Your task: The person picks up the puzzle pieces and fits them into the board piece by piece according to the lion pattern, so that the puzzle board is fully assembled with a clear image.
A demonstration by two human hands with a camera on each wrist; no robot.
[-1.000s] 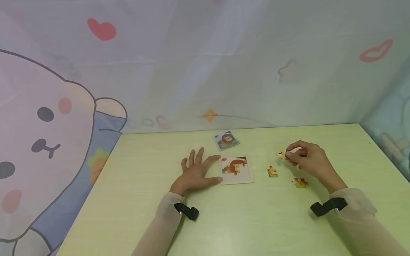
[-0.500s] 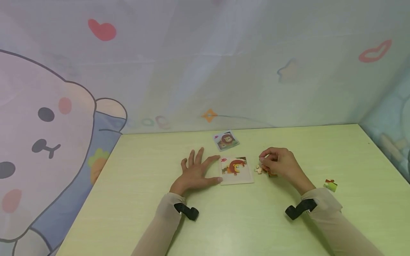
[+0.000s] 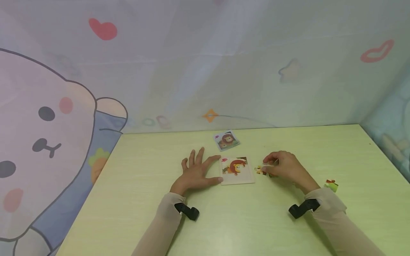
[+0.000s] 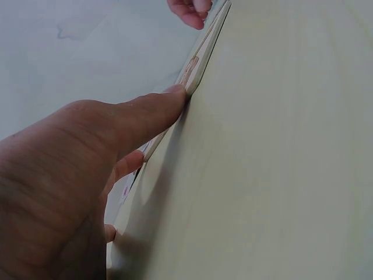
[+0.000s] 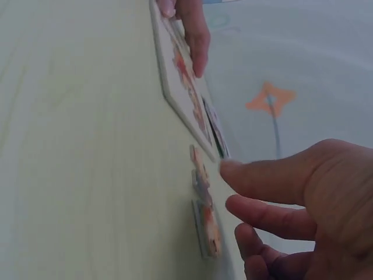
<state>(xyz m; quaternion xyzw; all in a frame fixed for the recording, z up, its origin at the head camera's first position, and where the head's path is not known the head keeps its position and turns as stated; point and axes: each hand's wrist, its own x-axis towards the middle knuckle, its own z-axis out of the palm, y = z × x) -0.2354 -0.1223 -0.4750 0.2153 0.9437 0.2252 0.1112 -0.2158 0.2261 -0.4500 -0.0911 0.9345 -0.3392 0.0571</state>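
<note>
A square puzzle tray (image 3: 246, 177) holds part of a lion picture. My left hand (image 3: 195, 174) is spread at its left side, with thumb (image 4: 157, 111) and index finger touching the tray's edge. Just right of the tray, a yellow and brown jigsaw piece (image 3: 258, 170) lies on the table. My right hand (image 3: 286, 167) hovers close beside it, fingers loosely bent; in the right wrist view its thumb (image 5: 262, 178) and fingertips stand clear of the pieces. A second jigsaw piece (image 5: 207, 227) lies near the first, mostly covered by that hand in the head view.
A green and red jigsaw piece (image 3: 331, 185) lies farther right, near the right sleeve. Behind the tray is a small lion picture card (image 3: 226, 140). A printed cloth backdrop (image 3: 192, 71) rises at the table's back edge.
My right hand has carried the yellow and brown jigsaw piece left to beside the tray and let go. The green piece has shifted right. My left hand has stayed put.
</note>
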